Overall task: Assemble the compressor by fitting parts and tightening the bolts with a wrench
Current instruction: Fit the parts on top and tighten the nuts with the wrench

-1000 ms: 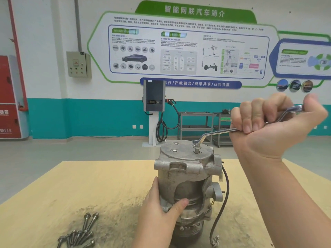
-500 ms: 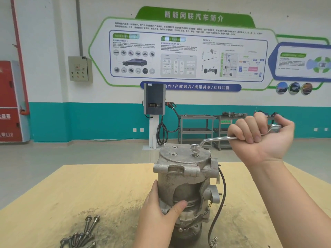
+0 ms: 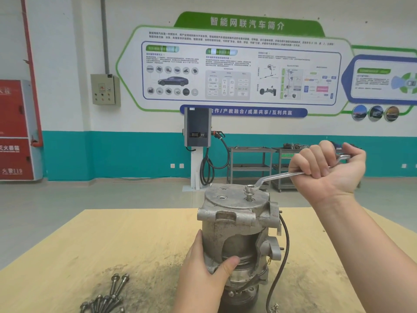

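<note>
A grey metal compressor (image 3: 234, 224) stands upright on the wooden table (image 3: 112, 240). A bolt (image 3: 249, 195) sticks up from its round top plate, with the ring end of a silver wrench (image 3: 276, 176) seated on its head. My right hand (image 3: 331, 172) grips the wrench handle, out to the right of the bolt and above the table. My left hand (image 3: 203, 274) holds the compressor's lower body from the left, thumb wrapped across the front. A black cable (image 3: 282, 251) hangs down the compressor's right side.
Several loose bolts (image 3: 108, 297) lie on the table at the front left, on a dark dirty patch. Metal carts (image 3: 250, 166) and a charging post (image 3: 198, 141) stand on the floor beyond the table's far edge.
My right hand has swung the wrench handle round the bolt and sits lower in view. The left hand has kept its hold on the compressor.
</note>
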Demonstrator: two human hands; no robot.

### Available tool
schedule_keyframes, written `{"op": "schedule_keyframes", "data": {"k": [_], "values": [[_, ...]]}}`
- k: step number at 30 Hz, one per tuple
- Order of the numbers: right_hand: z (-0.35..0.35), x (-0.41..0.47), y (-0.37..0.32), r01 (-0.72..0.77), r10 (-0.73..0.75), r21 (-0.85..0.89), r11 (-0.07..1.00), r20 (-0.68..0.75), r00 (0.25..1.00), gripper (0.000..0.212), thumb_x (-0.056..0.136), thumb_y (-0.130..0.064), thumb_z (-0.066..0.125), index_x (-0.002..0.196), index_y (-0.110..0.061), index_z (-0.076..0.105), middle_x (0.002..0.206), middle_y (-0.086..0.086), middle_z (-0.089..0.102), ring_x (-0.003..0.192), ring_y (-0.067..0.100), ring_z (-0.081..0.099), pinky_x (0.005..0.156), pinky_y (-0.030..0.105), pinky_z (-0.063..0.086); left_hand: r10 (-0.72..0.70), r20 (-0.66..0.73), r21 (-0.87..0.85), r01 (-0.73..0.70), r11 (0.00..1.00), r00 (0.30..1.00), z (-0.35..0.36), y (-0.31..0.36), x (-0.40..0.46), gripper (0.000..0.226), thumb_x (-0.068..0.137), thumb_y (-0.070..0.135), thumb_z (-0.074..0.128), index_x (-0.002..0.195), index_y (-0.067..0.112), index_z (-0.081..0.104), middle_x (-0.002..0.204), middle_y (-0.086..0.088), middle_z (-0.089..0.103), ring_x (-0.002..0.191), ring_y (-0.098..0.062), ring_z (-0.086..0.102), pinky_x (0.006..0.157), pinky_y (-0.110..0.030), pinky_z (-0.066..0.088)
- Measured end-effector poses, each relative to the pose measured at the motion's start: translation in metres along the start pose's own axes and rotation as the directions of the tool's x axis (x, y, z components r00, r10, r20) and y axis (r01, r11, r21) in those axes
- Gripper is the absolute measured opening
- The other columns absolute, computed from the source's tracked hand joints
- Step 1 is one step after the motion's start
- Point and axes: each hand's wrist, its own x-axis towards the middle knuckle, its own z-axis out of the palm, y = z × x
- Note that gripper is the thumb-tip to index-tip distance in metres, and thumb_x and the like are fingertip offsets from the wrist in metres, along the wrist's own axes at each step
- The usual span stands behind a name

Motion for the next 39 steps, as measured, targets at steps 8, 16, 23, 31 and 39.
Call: {"op": "schedule_keyframes", "data": {"k": [8,16,23,31,39], "values": [[-0.009,0.004,0.003,-0.071,0.072,-0.049,0.996,0.006,0.997,0.036,0.073,-0.038,0.04,0.045,-0.019,0.027,0.037,-0.005,0.016,0.031,0.011,0.017,0.033,0.023,0.02,0.016,-0.021,0.021,-0.015,1.0,1.0,-0.001,0.0,-0.001,0.084,0.076,0.044,0.077,0.147,0.033,0.034,0.134,0.009,0.058,0.124,-0.013,0.053,0.106,-0.04,0.042],[-0.005,-0.059,-0.001,0.161,-0.15,-0.316,0.935,0.061,0.987,0.033,0.071,-0.038,0.038,0.049,-0.017,0.025,0.044,-0.001,0.014,0.043,0.016,0.017,0.048,0.025,0.027,0.011,-0.051,0.016,-0.011,1.0,0.999,0.0,0.001,-0.004,0.096,0.079,0.053,0.071,0.155,0.033,0.017,0.144,0.015,0.048,0.133,-0.009,0.044,0.113,-0.035,0.035],[0.058,-0.121,0.06,0.504,0.173,-0.836,0.219,0.541,0.823,0.03,0.083,-0.039,0.045,0.06,-0.02,0.043,0.058,-0.012,0.041,0.06,0.006,0.04,0.061,0.019,0.031,-0.006,-0.083,0.068,0.011,0.998,0.997,0.005,-0.002,-0.005,0.088,0.08,0.049,0.069,0.154,0.032,0.023,0.139,0.013,0.052,0.128,-0.006,0.049,0.104,-0.026,0.042],[0.093,-0.003,0.15,0.476,0.7,-0.658,-0.584,-0.111,0.706,0.035,0.106,-0.029,0.028,0.086,-0.01,0.049,0.093,0.006,0.053,0.082,0.024,0.05,0.068,0.033,0.038,-0.029,-0.063,0.013,0.03,0.999,0.998,0.003,0.0,-0.005,0.097,0.081,0.05,0.071,0.156,0.028,0.014,0.15,0.015,0.04,0.137,-0.01,0.039,0.111,-0.03,0.035],[0.003,0.066,0.058,-0.448,0.167,-0.83,-0.331,-0.519,0.838,0.014,0.093,-0.003,0.048,0.082,-0.011,0.05,0.136,0.017,0.054,0.086,0.02,0.052,0.074,0.03,0.044,0.027,-0.023,0.039,-0.026,0.999,0.999,0.0,-0.004,-0.006,0.097,0.084,0.056,0.064,0.156,0.031,0.004,0.15,0.013,0.04,0.136,-0.01,0.039,0.113,-0.036,0.035]]}}
